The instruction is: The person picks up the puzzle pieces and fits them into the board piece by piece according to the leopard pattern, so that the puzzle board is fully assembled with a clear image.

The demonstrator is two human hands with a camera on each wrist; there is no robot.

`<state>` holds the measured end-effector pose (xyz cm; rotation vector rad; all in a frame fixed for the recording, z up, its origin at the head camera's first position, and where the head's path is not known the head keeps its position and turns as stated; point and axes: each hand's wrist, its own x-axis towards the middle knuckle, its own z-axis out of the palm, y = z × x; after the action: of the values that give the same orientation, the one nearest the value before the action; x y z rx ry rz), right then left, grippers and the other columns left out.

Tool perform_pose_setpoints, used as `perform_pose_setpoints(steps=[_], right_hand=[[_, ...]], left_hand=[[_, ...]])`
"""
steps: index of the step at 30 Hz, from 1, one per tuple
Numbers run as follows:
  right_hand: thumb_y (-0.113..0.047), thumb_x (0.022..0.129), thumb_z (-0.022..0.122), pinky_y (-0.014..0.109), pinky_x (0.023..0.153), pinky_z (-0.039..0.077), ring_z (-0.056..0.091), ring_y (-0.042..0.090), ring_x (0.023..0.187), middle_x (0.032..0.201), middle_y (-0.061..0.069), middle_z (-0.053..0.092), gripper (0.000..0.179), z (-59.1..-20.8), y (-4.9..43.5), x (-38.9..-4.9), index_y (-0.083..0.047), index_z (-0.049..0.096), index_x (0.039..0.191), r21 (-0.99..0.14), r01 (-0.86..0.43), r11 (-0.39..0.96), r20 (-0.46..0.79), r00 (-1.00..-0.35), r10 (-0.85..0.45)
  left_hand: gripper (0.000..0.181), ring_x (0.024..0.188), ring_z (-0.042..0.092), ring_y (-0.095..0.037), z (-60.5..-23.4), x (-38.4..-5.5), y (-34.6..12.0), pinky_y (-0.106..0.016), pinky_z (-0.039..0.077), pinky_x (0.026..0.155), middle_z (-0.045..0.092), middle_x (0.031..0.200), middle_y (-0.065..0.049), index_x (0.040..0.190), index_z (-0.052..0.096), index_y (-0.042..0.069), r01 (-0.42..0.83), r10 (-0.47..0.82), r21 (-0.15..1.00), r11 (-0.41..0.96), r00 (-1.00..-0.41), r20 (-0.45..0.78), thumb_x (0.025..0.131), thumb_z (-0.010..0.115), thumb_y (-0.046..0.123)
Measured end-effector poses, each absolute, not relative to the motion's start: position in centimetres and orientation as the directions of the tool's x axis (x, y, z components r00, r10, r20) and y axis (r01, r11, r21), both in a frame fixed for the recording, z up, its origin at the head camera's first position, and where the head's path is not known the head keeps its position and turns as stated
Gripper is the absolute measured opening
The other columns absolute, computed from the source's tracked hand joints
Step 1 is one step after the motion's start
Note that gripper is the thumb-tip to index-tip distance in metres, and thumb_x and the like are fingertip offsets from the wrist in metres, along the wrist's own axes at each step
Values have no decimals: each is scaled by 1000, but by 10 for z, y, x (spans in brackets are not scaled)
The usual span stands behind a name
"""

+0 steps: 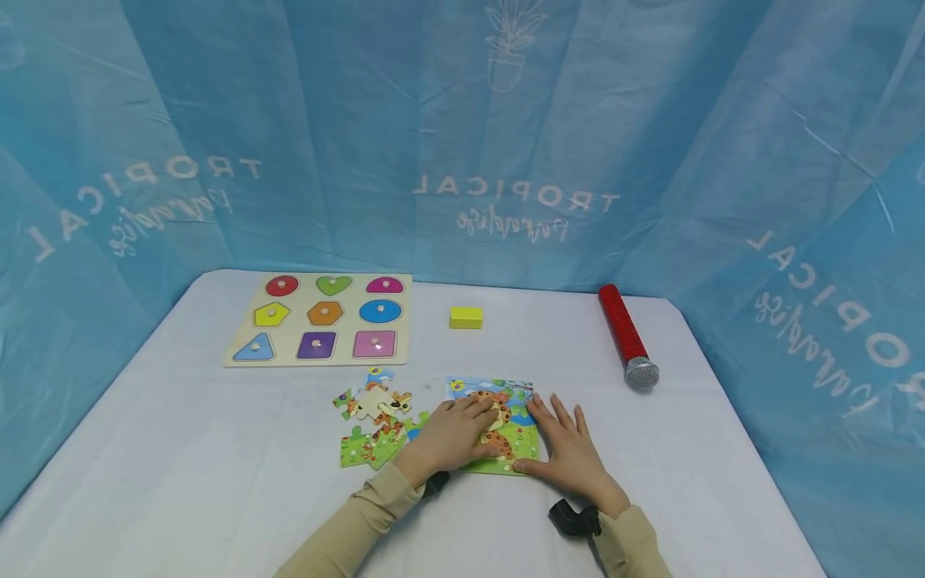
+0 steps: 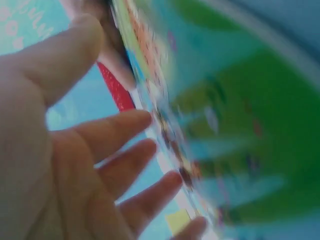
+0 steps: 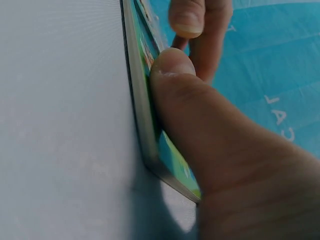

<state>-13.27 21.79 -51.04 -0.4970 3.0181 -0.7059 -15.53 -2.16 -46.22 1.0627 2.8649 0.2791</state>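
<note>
A jigsaw puzzle board (image 1: 522,440) with a spotted cartoon animal on green and blue lies flat in front of me. My left hand (image 1: 450,437) rests over its left part, palm down, hiding much of the picture. In the left wrist view, that hand's fingers (image 2: 120,131) reach out loosely to the board's surface. My right hand (image 1: 571,456) is spread at the board's right edge. The right wrist view has its thumb (image 3: 182,95) touching the board's face near the rim. Left of the board lie several loose jigsaw pieces (image 1: 355,449), some overlapping.
At the back left lies a wooden shape board (image 1: 296,325) with knobbed coloured shapes. A yellow block (image 1: 466,318) stands behind the jigsaw. A red microphone (image 1: 623,325) lies at the back right. Blue printed cloth (image 1: 462,233) surrounds the white table (image 1: 181,474).
</note>
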Motion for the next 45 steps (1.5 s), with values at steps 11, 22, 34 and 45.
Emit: perform_pose_setpoints(steps=[11, 22, 34, 45], right_hand=[[-59, 72, 75, 62, 117, 1, 18, 39, 148, 159, 8, 28, 100, -511, 220, -133, -12, 36, 150, -428, -267, 864, 24, -958, -284], [-57, 71, 77, 61, 118, 0, 17, 38, 149, 159, 9, 29, 99, -513, 220, -129, -12, 38, 150, -443, -221, 869, 4, -970, -244], [-58, 71, 77, 60, 118, -1, 16, 37, 149, 159, 8, 28, 99, -516, 216, -133, -14, 37, 150, -450, -221, 865, 7, -970, -244], [-56, 70, 78, 61, 118, -1, 17, 38, 149, 159, 9, 30, 99, -515, 216, -133, -13, 38, 149, -459, -234, 857, 18, -967, -254]], left_hand=[[35, 85, 64, -27, -453, -203, -121, -40, 52, 74, 65, 127, -14, 127, 64, 7, 292, 318, 464, 836, -948, 23, 93, 61, 15], [27, 107, 65, -32, -469, -218, -157, -49, 51, 94, 71, 113, -12, 111, 72, 4, 327, 339, 553, 766, -937, 85, 85, 68, -1], [42, 112, 57, -35, -463, -215, -168, -48, 48, 92, 62, 122, -21, 117, 65, -3, 248, 338, 604, 758, -940, -39, 77, 58, -10], [39, 91, 55, -27, -465, -211, -174, -45, 49, 85, 58, 104, -18, 119, 64, -1, 223, 281, 548, 807, -959, -24, 80, 69, 2]])
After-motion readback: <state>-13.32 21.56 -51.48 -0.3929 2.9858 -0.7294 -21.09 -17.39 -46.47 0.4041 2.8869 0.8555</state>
